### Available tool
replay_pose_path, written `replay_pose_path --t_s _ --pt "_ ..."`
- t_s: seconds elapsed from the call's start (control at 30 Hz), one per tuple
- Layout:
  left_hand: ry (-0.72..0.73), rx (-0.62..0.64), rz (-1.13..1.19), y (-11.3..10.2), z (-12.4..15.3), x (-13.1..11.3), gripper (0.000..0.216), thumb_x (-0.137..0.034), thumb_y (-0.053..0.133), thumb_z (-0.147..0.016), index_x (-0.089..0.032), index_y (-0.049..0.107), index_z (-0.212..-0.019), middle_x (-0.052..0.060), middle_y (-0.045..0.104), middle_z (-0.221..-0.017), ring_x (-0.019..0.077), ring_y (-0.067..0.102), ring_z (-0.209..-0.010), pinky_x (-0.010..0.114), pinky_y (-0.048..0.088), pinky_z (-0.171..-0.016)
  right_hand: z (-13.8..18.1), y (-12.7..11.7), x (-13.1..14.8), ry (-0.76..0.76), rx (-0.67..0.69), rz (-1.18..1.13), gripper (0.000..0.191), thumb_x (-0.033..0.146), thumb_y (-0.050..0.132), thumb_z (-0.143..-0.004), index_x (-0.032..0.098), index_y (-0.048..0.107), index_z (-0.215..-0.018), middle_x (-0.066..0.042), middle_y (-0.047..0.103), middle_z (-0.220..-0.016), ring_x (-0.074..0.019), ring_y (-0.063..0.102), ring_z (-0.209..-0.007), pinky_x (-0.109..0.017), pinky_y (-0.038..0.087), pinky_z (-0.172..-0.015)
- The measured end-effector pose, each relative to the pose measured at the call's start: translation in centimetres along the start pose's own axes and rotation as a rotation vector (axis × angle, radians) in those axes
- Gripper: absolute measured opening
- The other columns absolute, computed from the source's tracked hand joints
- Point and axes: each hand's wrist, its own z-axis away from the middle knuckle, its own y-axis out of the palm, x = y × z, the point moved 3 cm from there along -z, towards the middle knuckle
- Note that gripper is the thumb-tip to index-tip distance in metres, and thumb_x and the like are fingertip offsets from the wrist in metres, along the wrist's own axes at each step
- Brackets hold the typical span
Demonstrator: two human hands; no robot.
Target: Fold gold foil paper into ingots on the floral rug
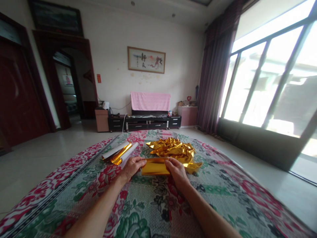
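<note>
Between my two hands a sheet of shiny gold foil paper (155,167) is held by its upper edge, just above the patterned cloth. My left hand (133,168) pinches its left corner. My right hand (176,169) grips it near the right end, thumb on top. Behind my right hand lies a pile of folded gold foil pieces (173,147), with pointed ends. To the left, beyond my left hand, rest flat sheets (121,152) of gold foil and white paper, partly curled. The undersides of my fingers are hidden.
A flowered red, green and grey cloth (138,205) covers the large surface before me. Farther off stand a low black TV cabinet (148,123) with a pink towel (150,100) above it. Purple curtains (210,82) and large windows are on the right.
</note>
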Motion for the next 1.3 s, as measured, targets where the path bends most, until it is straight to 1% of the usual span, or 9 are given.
replay_pose_path --t_s 0.1,0.2,0.33,0.5,0.77,0.9,1.03,1.13,1.3 --pt "-0.006 -0.019 0.003 -0.03 0.06 -0.05 0.039 -0.045 0.067 -0.061 -0.011 0.067 -0.081 0.0 0.06 -0.059 0.0091 0.048 -0.049 0.02 0.033 -0.048 -0.04 -0.07 0.03 -0.021 -0.042 0.004 0.033 0.046 0.066 -0.061 0.015 0.062 -0.072 0.004 0.046 -0.052 -0.0068 0.035 -0.048 -0.02 0.027 -0.046" --pt "-0.017 -0.011 0.007 -0.01 0.11 -0.08 0.039 -0.045 0.067 -0.061 -0.01 0.067 -0.08 -0.001 0.057 -0.055 0.0075 0.043 -0.045 0.02 0.03 -0.045 -0.08 -0.16 0.1 -0.05 -0.07 0.044 0.035 0.048 0.065 -0.06 0.015 0.063 -0.071 0.003 0.049 -0.051 -0.0073 0.036 -0.048 -0.02 0.028 -0.046" --pt "-0.006 -0.005 0.004 -0.03 0.1 -0.1 0.038 -0.044 0.066 -0.062 -0.01 0.067 -0.08 -0.002 0.054 -0.054 0.0067 0.041 -0.045 0.019 0.028 -0.045 -0.1 -0.22 0.19 -0.073 -0.085 0.088 0.036 0.049 0.064 -0.061 0.015 0.063 -0.071 0.003 0.05 -0.052 -0.0075 0.037 -0.048 -0.02 0.029 -0.046" --pt "-0.001 -0.003 0.001 0.01 0.12 -0.03 0.038 -0.044 0.066 -0.063 -0.01 0.068 -0.082 -0.001 0.055 -0.056 0.0068 0.041 -0.047 0.019 0.028 -0.045 -0.08 -0.23 0.15 -0.062 -0.092 0.097 0.037 0.049 0.064 -0.061 0.014 0.063 -0.074 0.002 0.051 -0.054 -0.008 0.039 -0.049 -0.02 0.031 -0.046" --pt "-0.002 -0.005 -0.013 -0.02 0.21 -0.16 0.038 -0.044 0.065 -0.064 -0.01 0.068 -0.081 -0.001 0.055 -0.056 0.0067 0.041 -0.046 0.019 0.028 -0.045 0.08 -0.1 0.24 -0.028 -0.095 0.049 0.034 0.046 0.066 -0.061 0.015 0.062 -0.075 0.001 0.055 -0.059 -0.0091 0.042 -0.052 -0.02 0.034 -0.049" --pt "0.007 0.003 -0.009 0.04 0.21 -0.21 0.036 -0.043 0.065 -0.064 -0.01 0.068 -0.08 -0.001 0.054 -0.055 0.0066 0.041 -0.047 0.019 0.028 -0.046 0.18 -0.03 0.4 -0.02 -0.092 0.044 0.032 0.044 0.066 -0.061 0.015 0.062 -0.071 0.002 0.054 -0.058 -0.009 0.042 -0.052 -0.02 0.033 -0.049" --pt "0.016 0.001 -0.022 -0.01 0.18 -0.07 0.035 -0.042 0.065 -0.065 -0.01 0.069 -0.08 -0.001 0.054 -0.055 0.0065 0.04 -0.047 0.019 0.027 -0.046 0.24 0.03 0.61 -0.02 -0.09 0.04 0.028 0.042 0.067 -0.061 0.015 0.06 -0.067 0.004 0.049 -0.054 -0.0073 0.038 -0.049 -0.02 0.03 -0.047" --pt "0.019 0.002 -0.039 -0.08 0.16 0.04 0.036 -0.042 0.064 -0.066 -0.01 0.069 -0.081 -0.001 0.054 -0.057 0.0068 0.041 -0.048 0.019 0.028 -0.046 0.2 0.0 0.61 -0.025 -0.099 0.051 0.028 0.042 0.067 -0.061 0.015 0.06 -0.066 0.005 0.047 -0.052 -0.0069 0.036 -0.048 -0.02 0.028 -0.046" --pt "0.026 0.006 -0.047 -0.03 0.18 -0.05 0.035 -0.042 0.064 -0.066 -0.01 0.068 -0.079 -0.001 0.054 -0.056 0.007 0.04 -0.048 0.019 0.028 -0.047 0.04 -0.06 0.33 -0.041 -0.104 0.081 0.03 0.044 0.065 -0.061 0.015 0.058 -0.066 0.004 0.048 -0.052 -0.0074 0.036 -0.047 -0.02 0.028 -0.045"
